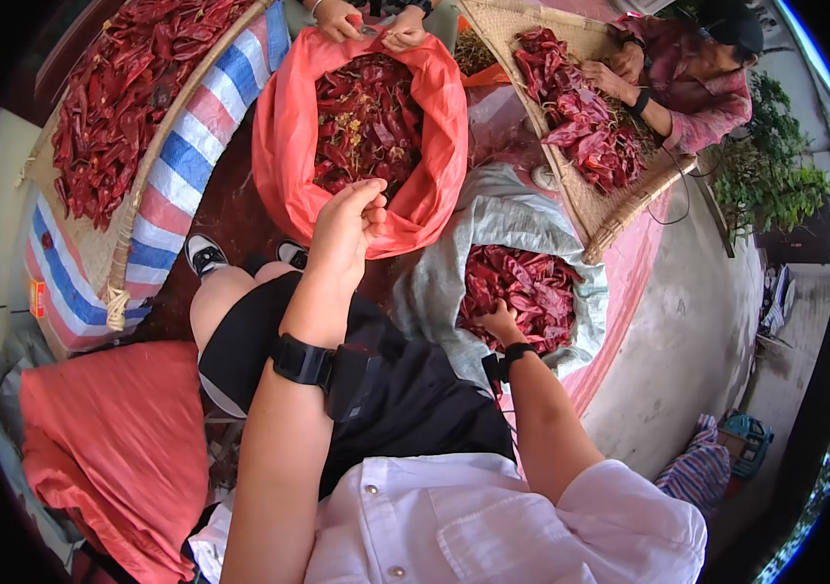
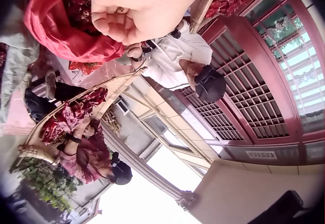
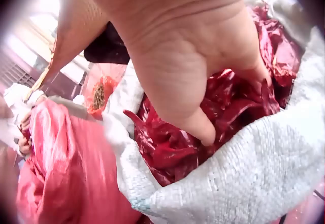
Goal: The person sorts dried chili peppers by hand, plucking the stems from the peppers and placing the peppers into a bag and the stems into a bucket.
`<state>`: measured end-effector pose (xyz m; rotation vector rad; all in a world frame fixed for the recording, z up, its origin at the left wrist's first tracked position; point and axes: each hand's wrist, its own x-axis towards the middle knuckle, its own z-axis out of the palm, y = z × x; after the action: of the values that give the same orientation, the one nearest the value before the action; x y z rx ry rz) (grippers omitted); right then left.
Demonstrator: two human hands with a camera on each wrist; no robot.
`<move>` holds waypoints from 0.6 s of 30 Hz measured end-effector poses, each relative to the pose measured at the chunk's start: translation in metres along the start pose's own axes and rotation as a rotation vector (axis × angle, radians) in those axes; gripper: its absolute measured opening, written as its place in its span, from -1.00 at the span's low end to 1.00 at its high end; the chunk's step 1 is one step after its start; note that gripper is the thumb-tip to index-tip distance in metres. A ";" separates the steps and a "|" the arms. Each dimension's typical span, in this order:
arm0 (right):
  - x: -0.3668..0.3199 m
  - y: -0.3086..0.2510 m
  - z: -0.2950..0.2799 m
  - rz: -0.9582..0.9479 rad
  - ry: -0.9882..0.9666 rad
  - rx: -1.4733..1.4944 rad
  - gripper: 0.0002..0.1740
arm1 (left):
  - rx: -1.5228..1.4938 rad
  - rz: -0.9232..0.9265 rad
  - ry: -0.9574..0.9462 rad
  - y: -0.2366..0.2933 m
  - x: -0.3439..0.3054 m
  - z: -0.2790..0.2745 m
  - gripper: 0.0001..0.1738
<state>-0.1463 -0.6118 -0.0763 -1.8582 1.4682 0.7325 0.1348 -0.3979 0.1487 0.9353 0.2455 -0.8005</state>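
Observation:
My left hand hangs over the near rim of a red sack, fingers curled towards the palm. In the left wrist view, small brown bits show in the curl of its fingers. The red sack holds dried red chillies mixed with pale yellowish bits. My right hand reaches into a whitish woven sack of dried red chillies. In the right wrist view its thumb and fingers stand wide apart, tips down among the chillies and partly hidden.
A woven tray heaped with chillies stands on striped cloth at left. Another person's hands work over the red sack's far rim. At right, a person handles chillies on another woven tray. Red cloth lies at lower left.

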 end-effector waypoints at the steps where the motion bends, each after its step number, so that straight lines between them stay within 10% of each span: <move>1: 0.003 -0.007 -0.004 -0.004 -0.023 0.058 0.14 | 0.021 -0.001 0.002 -0.001 0.000 0.000 -0.85; 14: 0.056 -0.013 -0.095 -0.174 -0.177 0.822 -0.63 | 0.114 0.003 0.076 -0.015 0.000 0.006 -0.88; 18: 0.091 0.025 -0.038 -0.254 0.001 0.519 0.18 | 0.134 -0.006 0.077 -0.018 0.005 0.007 -0.88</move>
<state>-0.1496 -0.7011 -0.1254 -1.5920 1.2423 0.1994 0.1242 -0.4122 0.1387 1.0934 0.2641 -0.7944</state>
